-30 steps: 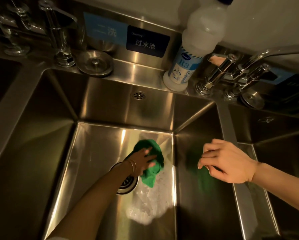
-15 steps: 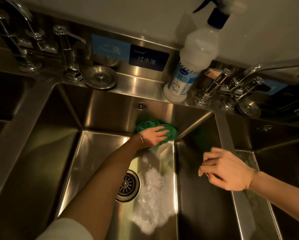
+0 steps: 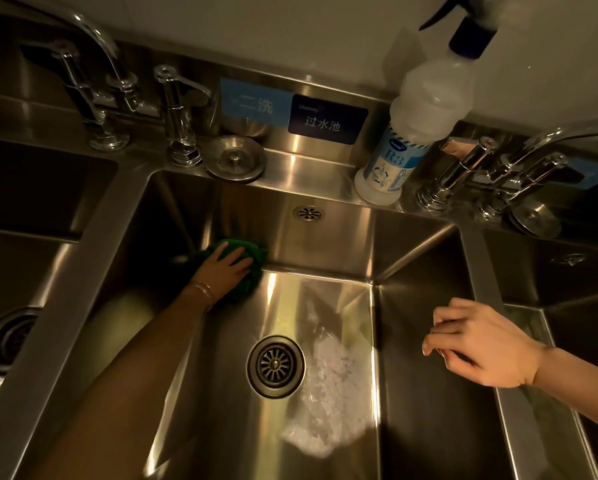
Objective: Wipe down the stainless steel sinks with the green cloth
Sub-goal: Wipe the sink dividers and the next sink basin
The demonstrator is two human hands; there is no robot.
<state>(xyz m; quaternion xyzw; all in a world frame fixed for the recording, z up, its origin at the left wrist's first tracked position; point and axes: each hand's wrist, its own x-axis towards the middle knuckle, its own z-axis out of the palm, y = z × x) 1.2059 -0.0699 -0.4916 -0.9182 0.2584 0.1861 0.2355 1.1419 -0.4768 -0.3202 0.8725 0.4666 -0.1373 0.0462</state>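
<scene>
The middle stainless steel sink (image 3: pixel 339 237) fills the view, with a round drain (image 3: pixel 275 366) in its floor and white foam (image 3: pixel 325 382) to the right of the drain. My left hand (image 3: pixel 223 266) presses the bunched green cloth (image 3: pixel 252 268) into the back left corner, where the back wall meets the floor. My right hand (image 3: pixel 481 344) hovers over the sink's right wall by the divider, fingers loosely curled, holding nothing.
A white spray bottle (image 3: pixel 408 133) stands on the back ledge. A loose drain plug (image 3: pixel 235 159) and faucets (image 3: pixel 176 116) sit at the left, more taps (image 3: pixel 481 171) at the right. Further basins flank both sides (image 3: pixel 31 209) (image 3: pixel 567 306).
My left hand has slid the green cloth from the sink floor by the drain up to the back wall, then leftward into the back left corner. My right hand has barely moved.
</scene>
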